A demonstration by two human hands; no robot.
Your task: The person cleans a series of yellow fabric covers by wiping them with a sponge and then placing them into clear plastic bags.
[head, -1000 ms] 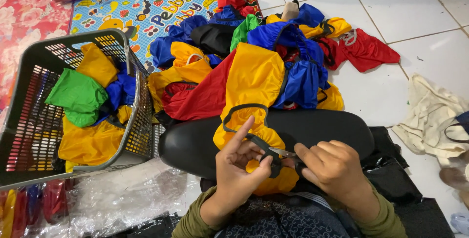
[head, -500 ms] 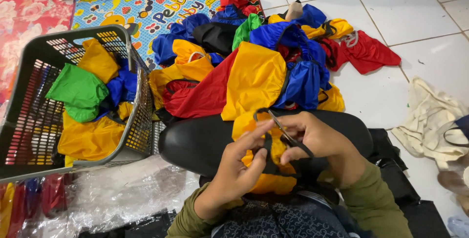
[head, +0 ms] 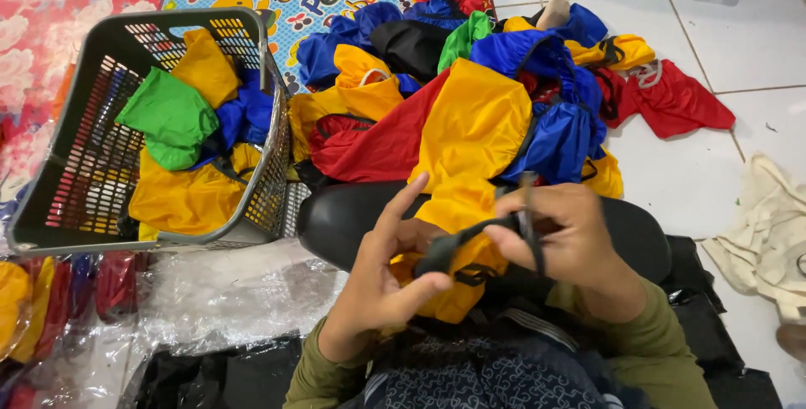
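Even, fairly bright indoor light falls from above — colours are saturated and nothing is burnt out. The white floor tiles (head: 739,31) take a soft sheen, and beside them shadows are faint. The clear plastic sheet (head: 227,300) below the basket (head: 50,216) throws small glints. The right hand (head: 564,237) shows slight motion blur; the picture's edges soften and bend a little — wide-lens distortion.

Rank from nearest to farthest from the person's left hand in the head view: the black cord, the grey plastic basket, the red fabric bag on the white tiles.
1. Black cord: pinched in the left hand itself, above the lap.
2. Grey plastic basket: off to the left on the floor, holding folded bags.
3. Red fabric bag: far upper right, lying on the white tiles.
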